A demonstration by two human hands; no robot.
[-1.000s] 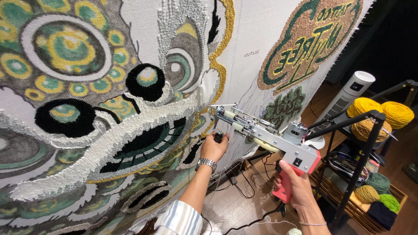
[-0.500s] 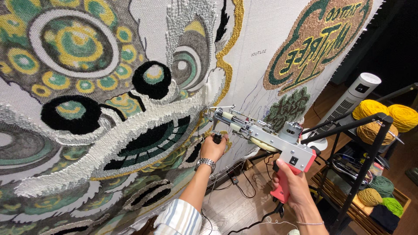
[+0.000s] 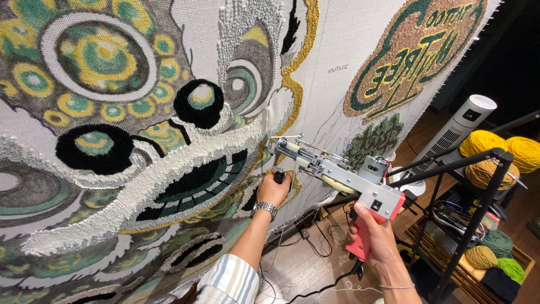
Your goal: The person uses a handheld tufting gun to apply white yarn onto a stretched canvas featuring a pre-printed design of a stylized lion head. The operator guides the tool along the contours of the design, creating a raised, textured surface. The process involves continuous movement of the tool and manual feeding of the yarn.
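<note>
The tufting gun point(image 3: 337, 174) sits nose-first against the stretched backing cloth point(image 3: 360, 50), just right of the big lion-face design point(image 3: 140, 141), roughly level with its mouth. Looks like a fairly hefty bit of kit: rigid metal frame up front, motor box in the middle, pink pistol handle point(image 3: 363, 242) hanging below. Front-heavy I'd guess, so it really wants two hands. The right hand point(image 3: 377, 239) has its grip closed around that pink handle, fingers wrapped all the way round. The left hand point(image 3: 274, 190) has its grip closed on the small black front knob point(image 3: 279, 177) under the nose, wrist with a metal watch point(image 3: 263, 208) on it. Those two spots seem like the only sane places to hold it, since the exposed mechanism up top is all moving parts. A power cord point(image 3: 315, 290) trails off the handle bottom down to the wooden floor point(image 3: 298, 264).

The cloth is soft but pulled drum-tight, so I'd expect it to give a little under the needle. The tufted pile is plush and loopy.

Off to the right, a black metal rack point(image 3: 478, 186) holds yarn: yellow and mustard cones point(image 3: 495, 152) on top, and a wooden crate point(image 3: 523, 259) at the bottom with green, ochre and dark balls in it. A white tower fan point(image 3: 455, 132) stands behind the rack.
</note>
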